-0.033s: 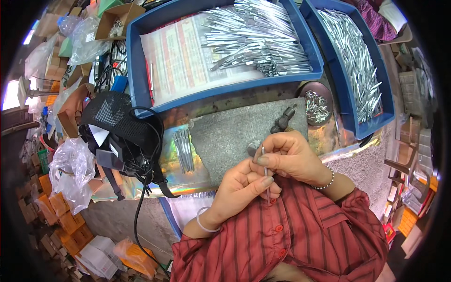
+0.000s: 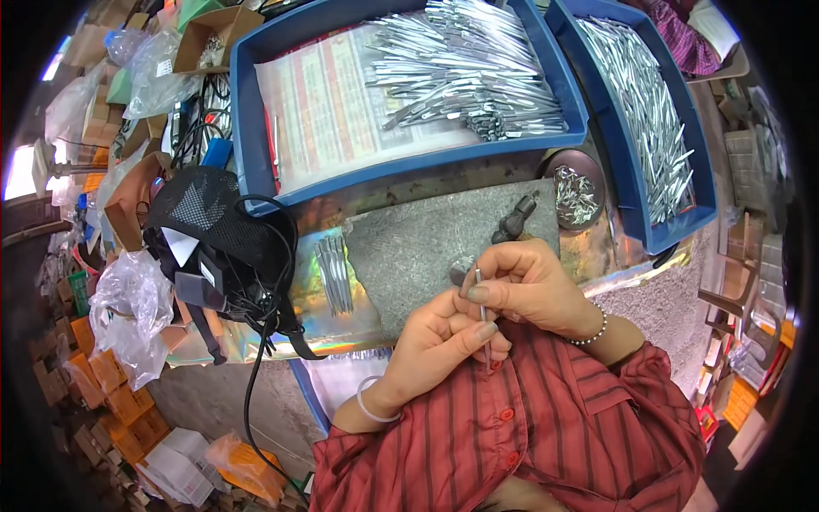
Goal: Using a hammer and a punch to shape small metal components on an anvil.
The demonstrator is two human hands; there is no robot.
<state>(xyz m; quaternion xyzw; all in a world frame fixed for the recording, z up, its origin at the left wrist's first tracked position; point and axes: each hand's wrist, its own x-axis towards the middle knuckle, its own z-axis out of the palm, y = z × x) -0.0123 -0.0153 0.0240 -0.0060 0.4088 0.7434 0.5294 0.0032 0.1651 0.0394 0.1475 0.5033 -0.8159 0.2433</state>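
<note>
My left hand (image 2: 450,333) pinches the lower part of a thin silver metal rod (image 2: 483,317) between thumb and fingers. Higher up, the thumb and forefinger of my right hand (image 2: 520,286) close on the same rod near its top. It stands roughly upright in front of my red striped shirt. Just beyond my fingers, a round grey metal piece (image 2: 461,270) rests on a worn grey slab (image 2: 409,235). A dark tool with a knobbed head (image 2: 514,220) lies past my right hand, partly hidden by it. Several slim metal pieces (image 2: 333,275) lie side by side left of the slab.
A large blue tray (image 2: 426,162) holds a heap of slim metal pieces on paper; another blue tray (image 2: 685,224) stands right. Small metal parts fill a round dish (image 2: 595,171). A black mesh bag (image 2: 200,205) with cables sits left. Below the table edge shows a lower tray (image 2: 309,394).
</note>
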